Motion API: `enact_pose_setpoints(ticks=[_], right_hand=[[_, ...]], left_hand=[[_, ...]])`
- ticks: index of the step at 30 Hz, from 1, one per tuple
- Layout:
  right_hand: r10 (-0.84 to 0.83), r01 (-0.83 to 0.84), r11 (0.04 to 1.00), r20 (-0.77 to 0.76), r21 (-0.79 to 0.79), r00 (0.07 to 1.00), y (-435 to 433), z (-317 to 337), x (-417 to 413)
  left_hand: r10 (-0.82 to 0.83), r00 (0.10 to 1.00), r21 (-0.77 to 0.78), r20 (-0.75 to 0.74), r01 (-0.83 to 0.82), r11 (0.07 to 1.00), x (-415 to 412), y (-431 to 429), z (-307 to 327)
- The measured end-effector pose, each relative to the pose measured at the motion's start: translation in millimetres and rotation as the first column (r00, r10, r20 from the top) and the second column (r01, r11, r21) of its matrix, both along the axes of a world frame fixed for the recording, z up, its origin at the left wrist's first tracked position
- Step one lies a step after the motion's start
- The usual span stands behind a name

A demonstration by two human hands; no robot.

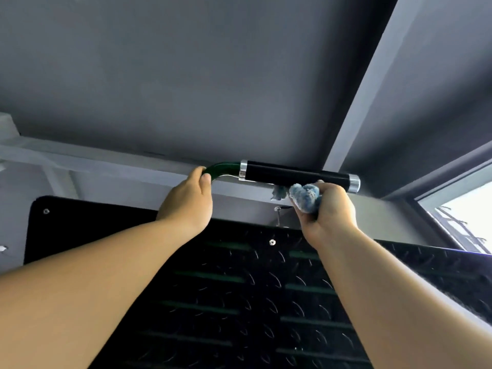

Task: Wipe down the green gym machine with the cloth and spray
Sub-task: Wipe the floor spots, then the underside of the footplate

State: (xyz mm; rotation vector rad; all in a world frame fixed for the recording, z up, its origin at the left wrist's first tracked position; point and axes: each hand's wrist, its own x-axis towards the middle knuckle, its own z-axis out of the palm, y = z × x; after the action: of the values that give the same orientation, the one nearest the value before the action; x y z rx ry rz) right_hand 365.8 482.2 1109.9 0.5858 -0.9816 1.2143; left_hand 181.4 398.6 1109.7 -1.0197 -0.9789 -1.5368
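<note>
I look upward at the machine's handle bar. Its curved green tube (223, 167) leads into a black grip (295, 174) with chrome rings at both ends. My left hand (190, 199) is wrapped around the green tube just left of the grip. My right hand (328, 210) clutches a bunched blue cloth (304, 197) and presses it against the underside of the black grip near its right end. No spray bottle is in view.
A black perforated panel (253, 294) with green slats behind it fills the lower middle. Grey ceiling (213, 75) and a pale beam (372, 83) lie above. A bright window (468, 219) is at the right edge.
</note>
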Motion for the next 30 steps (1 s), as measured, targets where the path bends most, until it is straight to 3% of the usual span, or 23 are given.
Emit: enact_pose_setpoints(ticks=[2, 4, 5, 7, 8, 10, 12, 14, 18, 21, 24, 28, 30], right_hand=[[-0.063, 0.061, 0.997, -0.041, -0.047, 0.997, 4.4, -10.9, 12.5], [-0.361, 0.356, 0.932, -0.081, -0.068, 0.929, 9.2, -20.5, 17.6], [-0.561, 0.559, 0.827, -0.118, -0.056, 0.819, 9.9, -25.2, 17.0], [-0.848, 0.895, 0.441, -0.298, 0.062, 0.438, 3.7, -35.4, 8.5], [-0.863, 0.973, 0.21, -0.448, 0.099, 0.232, 0.1, -36.4, 0.7], [-0.717, 0.971, -0.223, -0.689, 0.09, -0.101, -1.0, -25.6, -11.5], [-0.495, 0.818, -0.575, -0.807, 0.026, -0.323, 0.7, -5.2, -21.8], [-0.322, 0.63, -0.777, -0.849, -0.016, -0.418, 0.6, 11.6, -21.7], [-0.299, 0.553, -0.833, -0.844, 0.004, -0.445, 9.4, 28.5, 11.7], [-0.308, 0.52, -0.854, -0.825, 0.02, -0.474, 27.5, 27.9, 35.5], [-0.315, 0.517, -0.856, -0.814, 0.021, -0.488, 46.6, 21.9, 57.6], [-0.319, 0.485, -0.875, -0.729, -0.02, -0.606, 69.3, 9.9, 91.8], [-0.395, 0.497, -0.867, -0.659, 0.038, -0.64, 82.2, 3.0, 110.1]], left_hand=[[0.025, 1.0, 0.021, 0.011, -0.025, 0.999, 5.8, -2.3, -2.5], [0.036, 0.999, 0.064, 0.002, -0.036, 0.997, 15.5, -4.7, -3.5], [0.038, 0.999, 0.072, -0.007, -0.037, 0.997, 21.1, -4.6, -3.0], [0.032, 0.999, 0.082, 0.001, -0.032, 0.996, 27.6, -0.7, -0.6], [0.034, 0.999, 0.087, 0.009, -0.034, 0.996, 26.6, -0.7, 1.3], [0.037, 0.999, 0.094, 0.015, -0.038, 0.995, 24.9, 4.3, 3.4], [0.053, 0.998, 0.102, 0.038, -0.056, 0.993, 22.9, 8.2, 1.9], [0.077, 0.995, 0.136, 0.071, -0.086, 0.987, 24.8, 8.7, 0.8], [0.2, 0.979, 0.252, 0.04, -0.204, 0.946, 43.1, -1.8, 6.6], [0.208, 0.978, 0.285, -0.015, -0.196, 0.938, 67.2, -3.5, 13.3], [0.253, 0.964, 0.276, -0.088, -0.22, 0.936, 87.7, 6.7, 16.7], [0.393, 0.905, 0.209, -0.165, -0.357, 0.91, 106.6, 30.4, 17.2], [0.449, 0.882, 0.145, -0.144, -0.43, 0.891, 111.2, 44.0, 17.6]])
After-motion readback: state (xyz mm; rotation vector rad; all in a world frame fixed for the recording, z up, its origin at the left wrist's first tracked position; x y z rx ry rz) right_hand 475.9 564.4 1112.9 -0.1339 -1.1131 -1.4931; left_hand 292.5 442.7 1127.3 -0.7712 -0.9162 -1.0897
